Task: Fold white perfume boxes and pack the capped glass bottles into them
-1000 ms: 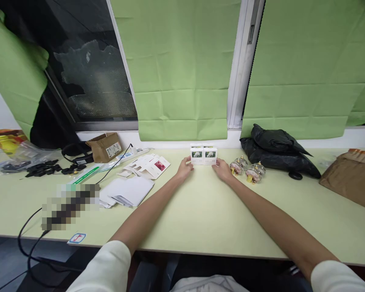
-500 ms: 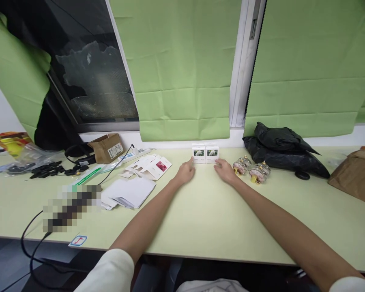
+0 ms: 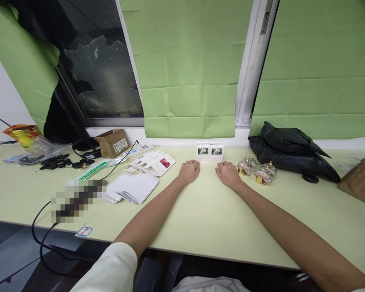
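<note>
Two small white boxes (image 3: 209,157) with pictures of white flowers stand side by side at the back of the table, with the tops of others showing behind them. My left hand (image 3: 189,171) rests palm down on the table in front of their left side, holding nothing. On the other side lies my right hand (image 3: 228,174), also palm down and empty, its fingers slightly apart. Just right of it are two shiny, round glass-like ornaments (image 3: 265,174) with gold parts.
Left of my hands lie flattened printed cartons (image 3: 158,164) and folded white card (image 3: 136,186). Farther left are a brown cardboard box (image 3: 112,144), a power strip (image 3: 136,151) and black small parts (image 3: 56,162). Black plastic bags (image 3: 292,152) and a brown paper package (image 3: 360,180) occupy the right.
Both hands have come away from the sides of the white boxes and drawn back toward me onto the tabletop. The boxes remain together. The view has turned slightly left.
</note>
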`<state>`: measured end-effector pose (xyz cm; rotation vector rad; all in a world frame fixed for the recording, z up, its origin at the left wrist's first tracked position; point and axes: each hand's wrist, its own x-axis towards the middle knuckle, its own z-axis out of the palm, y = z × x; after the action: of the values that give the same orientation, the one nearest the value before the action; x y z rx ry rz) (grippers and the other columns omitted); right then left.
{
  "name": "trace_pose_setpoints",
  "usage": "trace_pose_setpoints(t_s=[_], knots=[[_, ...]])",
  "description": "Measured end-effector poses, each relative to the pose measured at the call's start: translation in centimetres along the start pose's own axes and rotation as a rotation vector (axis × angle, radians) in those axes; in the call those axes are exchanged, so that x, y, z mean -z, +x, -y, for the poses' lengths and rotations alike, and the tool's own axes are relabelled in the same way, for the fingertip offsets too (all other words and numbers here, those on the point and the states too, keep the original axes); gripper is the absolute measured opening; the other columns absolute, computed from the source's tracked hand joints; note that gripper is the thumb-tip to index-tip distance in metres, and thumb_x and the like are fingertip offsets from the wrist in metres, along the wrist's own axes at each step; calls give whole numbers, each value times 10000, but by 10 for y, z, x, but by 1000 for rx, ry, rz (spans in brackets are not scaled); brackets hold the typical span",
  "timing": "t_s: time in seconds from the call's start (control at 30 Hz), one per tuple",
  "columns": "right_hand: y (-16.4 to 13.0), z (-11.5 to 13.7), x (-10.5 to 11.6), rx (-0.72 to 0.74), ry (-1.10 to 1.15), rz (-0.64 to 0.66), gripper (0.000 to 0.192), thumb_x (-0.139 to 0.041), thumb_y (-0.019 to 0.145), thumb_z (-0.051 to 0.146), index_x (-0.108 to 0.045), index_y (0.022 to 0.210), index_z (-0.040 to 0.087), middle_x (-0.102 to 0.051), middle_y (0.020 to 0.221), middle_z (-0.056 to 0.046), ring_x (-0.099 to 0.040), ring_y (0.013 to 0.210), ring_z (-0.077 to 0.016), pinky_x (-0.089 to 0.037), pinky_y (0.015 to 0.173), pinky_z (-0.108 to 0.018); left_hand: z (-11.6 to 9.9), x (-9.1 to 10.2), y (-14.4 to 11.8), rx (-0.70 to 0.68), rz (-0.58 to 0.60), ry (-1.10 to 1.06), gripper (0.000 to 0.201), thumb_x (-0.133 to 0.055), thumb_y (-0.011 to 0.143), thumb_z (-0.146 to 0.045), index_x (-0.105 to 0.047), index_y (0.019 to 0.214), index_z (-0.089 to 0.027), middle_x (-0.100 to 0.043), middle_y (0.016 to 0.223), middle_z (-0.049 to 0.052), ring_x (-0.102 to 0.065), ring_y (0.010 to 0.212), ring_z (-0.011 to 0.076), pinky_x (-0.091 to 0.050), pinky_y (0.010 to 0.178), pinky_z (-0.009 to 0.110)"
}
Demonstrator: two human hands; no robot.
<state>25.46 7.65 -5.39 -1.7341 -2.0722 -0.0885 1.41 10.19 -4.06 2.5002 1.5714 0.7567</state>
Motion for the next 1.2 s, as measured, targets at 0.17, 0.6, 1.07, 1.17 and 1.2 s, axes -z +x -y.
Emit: trace_pose_setpoints(t_s=[0.17,0.6,1.07,1.17,1.2], knots=[[-5,7,7,137,-3,-18,264,-436,1060,275,-684,1103,194,-674,1179,-173,-571,1142,-318,-426,989,-413,-7,5,-4,8,-25,26,308,-449,1048,-304,-721,1166,-220,-686,1281,126,-597,1229,310,-408,1119,467],[-9,5,8,217,121,27,147,-465,1037,257,-604,1065,219,-703,1034,-57,-641,863,-192,-423,767,-301,-3,8,-8,-48,28,78,302,-460,1051,-338,-679,1228,-231,-669,1330,106,-609,1213,299,-449,1072,454],[-10,3,9,69,28,11,171,-453,1050,309,-595,1014,220,-735,1027,-91,-650,819,-231,-318,649,-322,3,9,-6,23,-29,103,284,-463,1046,-321,-701,1160,-218,-658,1286,125,-572,1231,316,-431,1079,478],[-11,3,10,75,18,19,177,-441,1057,305,-592,1014,223,-741,1011,-83,-653,823,-229,-313,647,-323,3,9,-7,34,-40,122,281,-458,1049,-324,-700,1135,-207,-652,1267,142,-558,1228,329,-432,1064,492],[-11,3,11,79,21,23,180,-437,1060,301,-594,1018,223,-743,1010,-83,-655,823,-229,-314,648,-323,3,8,-7,36,-41,126,281,-458,1050,-325,-699,1129,-207,-650,1264,145,-554,1226,331,-433,1061,494]])
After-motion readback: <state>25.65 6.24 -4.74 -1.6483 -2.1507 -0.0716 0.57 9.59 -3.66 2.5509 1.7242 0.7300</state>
